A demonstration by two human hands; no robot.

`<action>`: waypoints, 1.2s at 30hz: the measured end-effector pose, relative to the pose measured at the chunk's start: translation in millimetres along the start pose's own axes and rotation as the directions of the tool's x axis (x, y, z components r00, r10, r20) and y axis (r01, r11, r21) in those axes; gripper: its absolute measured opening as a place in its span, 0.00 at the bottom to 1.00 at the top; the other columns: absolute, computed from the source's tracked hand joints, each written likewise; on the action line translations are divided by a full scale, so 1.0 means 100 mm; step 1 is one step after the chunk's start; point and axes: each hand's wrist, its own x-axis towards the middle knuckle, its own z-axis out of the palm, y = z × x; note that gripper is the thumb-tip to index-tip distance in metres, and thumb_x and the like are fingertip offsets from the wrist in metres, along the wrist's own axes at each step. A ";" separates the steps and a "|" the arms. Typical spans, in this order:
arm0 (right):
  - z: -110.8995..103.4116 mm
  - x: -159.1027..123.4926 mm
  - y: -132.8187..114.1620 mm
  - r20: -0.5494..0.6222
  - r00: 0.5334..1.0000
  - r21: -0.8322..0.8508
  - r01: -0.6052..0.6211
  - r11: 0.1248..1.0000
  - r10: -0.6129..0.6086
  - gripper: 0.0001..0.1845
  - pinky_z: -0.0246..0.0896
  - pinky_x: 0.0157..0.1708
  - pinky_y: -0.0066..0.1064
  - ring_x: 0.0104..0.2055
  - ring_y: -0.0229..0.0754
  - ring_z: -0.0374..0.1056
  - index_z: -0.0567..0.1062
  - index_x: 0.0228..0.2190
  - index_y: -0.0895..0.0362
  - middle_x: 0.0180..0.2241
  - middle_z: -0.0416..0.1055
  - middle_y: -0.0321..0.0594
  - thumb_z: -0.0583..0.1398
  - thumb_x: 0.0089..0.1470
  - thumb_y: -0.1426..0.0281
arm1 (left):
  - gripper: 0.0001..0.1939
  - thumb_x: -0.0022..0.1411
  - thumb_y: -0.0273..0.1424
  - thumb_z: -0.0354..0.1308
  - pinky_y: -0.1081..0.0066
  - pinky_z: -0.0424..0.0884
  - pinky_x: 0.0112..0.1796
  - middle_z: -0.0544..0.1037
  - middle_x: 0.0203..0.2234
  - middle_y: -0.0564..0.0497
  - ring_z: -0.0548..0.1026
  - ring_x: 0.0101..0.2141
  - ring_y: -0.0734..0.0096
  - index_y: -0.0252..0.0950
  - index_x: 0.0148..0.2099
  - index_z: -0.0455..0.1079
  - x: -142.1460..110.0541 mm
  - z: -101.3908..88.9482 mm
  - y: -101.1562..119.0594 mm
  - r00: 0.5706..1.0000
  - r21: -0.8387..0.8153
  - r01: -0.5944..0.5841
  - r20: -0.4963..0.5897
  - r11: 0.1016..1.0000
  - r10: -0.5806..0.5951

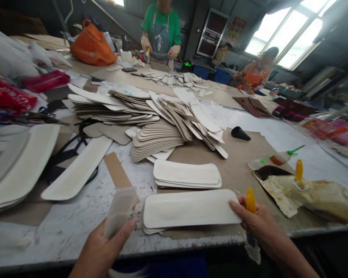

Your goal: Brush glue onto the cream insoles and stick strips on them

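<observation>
White panel (188, 208) between hands (100, 245), under right thumb (240, 209)

Head-cam, worn above and behind L fingers (124, 233) & R fingers (240, 211), faces fwd/down: fingers close, desk (75, 220) beyond, windows (271, 33) far in bkgd.

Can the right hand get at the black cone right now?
Probably yes: no object seems to stand between the right hand and the black cone. But that hand holds a yellow-handled tool and touches a white piece, so may need freeing.
</observation>
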 end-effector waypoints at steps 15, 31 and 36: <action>0.30 -0.22 -0.20 0.093 0.971 -0.099 0.229 0.968 -0.220 0.20 0.55 0.26 0.29 0.26 0.40 0.57 0.65 0.23 0.54 0.23 0.62 0.36 0.53 0.52 0.51 | 0.19 0.56 0.36 0.61 0.70 0.77 0.33 0.81 0.35 0.46 0.78 0.40 0.57 0.31 0.48 0.68 -0.05 -0.05 0.20 0.930 -0.395 0.357 0.235 0.847 -0.283; 0.33 -0.17 0.09 0.385 0.920 0.544 -0.166 0.822 -0.069 0.26 0.44 0.18 0.19 0.20 0.28 0.47 0.67 0.29 0.59 0.21 0.57 0.30 0.66 0.42 0.50 | 0.34 0.48 0.34 0.68 0.61 0.75 0.39 0.80 0.35 0.41 0.78 0.36 0.52 0.31 0.56 0.63 -0.09 -0.23 0.27 0.725 -0.440 0.606 0.648 0.663 -0.234; 0.33 -0.16 0.13 0.361 0.930 0.524 -0.146 0.839 -0.064 0.26 0.42 0.17 0.18 0.19 0.27 0.47 0.65 0.28 0.59 0.20 0.56 0.28 0.64 0.45 0.49 | 0.26 0.46 0.43 0.69 0.70 0.73 0.25 0.78 0.22 0.50 0.75 0.23 0.65 0.34 0.45 0.71 -0.06 -0.16 0.16 0.789 -0.420 0.576 0.510 0.702 -0.342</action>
